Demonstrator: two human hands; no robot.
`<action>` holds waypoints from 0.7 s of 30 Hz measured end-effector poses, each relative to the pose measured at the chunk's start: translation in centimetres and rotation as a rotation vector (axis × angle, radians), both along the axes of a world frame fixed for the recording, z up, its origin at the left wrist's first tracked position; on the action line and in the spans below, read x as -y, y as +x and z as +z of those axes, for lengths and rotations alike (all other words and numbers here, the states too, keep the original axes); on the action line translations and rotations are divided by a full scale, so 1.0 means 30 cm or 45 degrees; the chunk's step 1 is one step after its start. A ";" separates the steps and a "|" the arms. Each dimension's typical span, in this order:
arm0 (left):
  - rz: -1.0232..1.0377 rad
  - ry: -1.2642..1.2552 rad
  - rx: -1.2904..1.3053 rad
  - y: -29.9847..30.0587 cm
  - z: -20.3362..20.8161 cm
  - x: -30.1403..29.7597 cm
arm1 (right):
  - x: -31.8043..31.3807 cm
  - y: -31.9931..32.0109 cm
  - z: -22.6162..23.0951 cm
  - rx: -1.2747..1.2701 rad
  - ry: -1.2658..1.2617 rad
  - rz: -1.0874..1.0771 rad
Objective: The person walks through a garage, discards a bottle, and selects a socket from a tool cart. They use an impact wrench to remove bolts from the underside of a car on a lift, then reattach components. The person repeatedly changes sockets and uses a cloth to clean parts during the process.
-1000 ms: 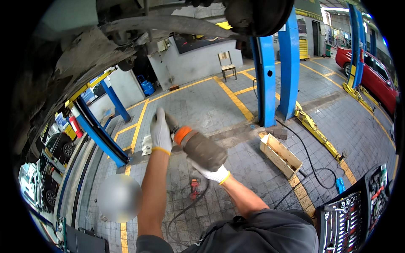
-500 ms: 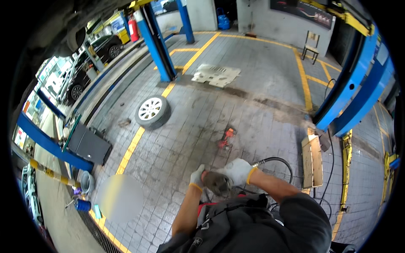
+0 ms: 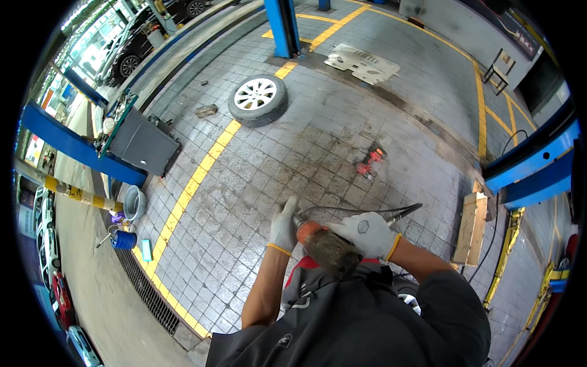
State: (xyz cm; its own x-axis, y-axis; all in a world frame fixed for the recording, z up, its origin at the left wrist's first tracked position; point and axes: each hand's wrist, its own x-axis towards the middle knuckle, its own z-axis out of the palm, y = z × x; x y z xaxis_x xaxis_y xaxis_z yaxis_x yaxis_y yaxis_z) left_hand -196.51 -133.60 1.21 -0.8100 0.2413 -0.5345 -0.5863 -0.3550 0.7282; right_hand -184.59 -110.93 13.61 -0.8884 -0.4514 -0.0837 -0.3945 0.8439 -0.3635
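An air impact wrench [image 3: 333, 251] with a red front and a dark, worn body lies close against my body between both gloved hands. My right hand [image 3: 365, 233], in a white glove with a yellow cuff, is closed around its handle. A black air hose [image 3: 400, 212] runs from beside that hand. My left hand [image 3: 284, 227], gloved the same way, is closed at the tool's nose, where a bit of metal shows beside the fingers. The fingertips of both hands are partly hidden.
A red cordless power tool [image 3: 370, 163] lies on the tiles ahead. Farther off are a wheel [image 3: 258, 100] and a pale panel [image 3: 362, 63]. A grey tool cart [image 3: 143, 142] stands left; a wooden box [image 3: 471, 229] and blue lift post [image 3: 532, 165] are right.
My view has tilted down and turned left. The wrench has turned, so its red front shows more plainly. The hose beside my right hand now bends differently.
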 end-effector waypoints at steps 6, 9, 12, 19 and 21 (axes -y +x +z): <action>0.185 0.312 0.152 -0.263 0.204 0.086 | 0.164 -0.163 -0.025 -0.494 0.183 -0.012; 0.121 0.280 -0.001 -0.335 0.370 0.106 | 0.202 -0.255 0.051 -0.545 0.201 -0.079; -0.043 0.245 -0.195 -0.413 0.583 0.104 | 0.208 -0.394 0.080 -0.748 0.071 -0.106; -0.022 0.020 -0.723 -0.690 0.839 0.113 | 0.202 -0.780 0.236 -0.933 0.118 -0.182; -0.004 0.033 -0.819 -0.797 0.907 0.128 | 0.202 -0.918 0.268 -1.105 0.157 -0.160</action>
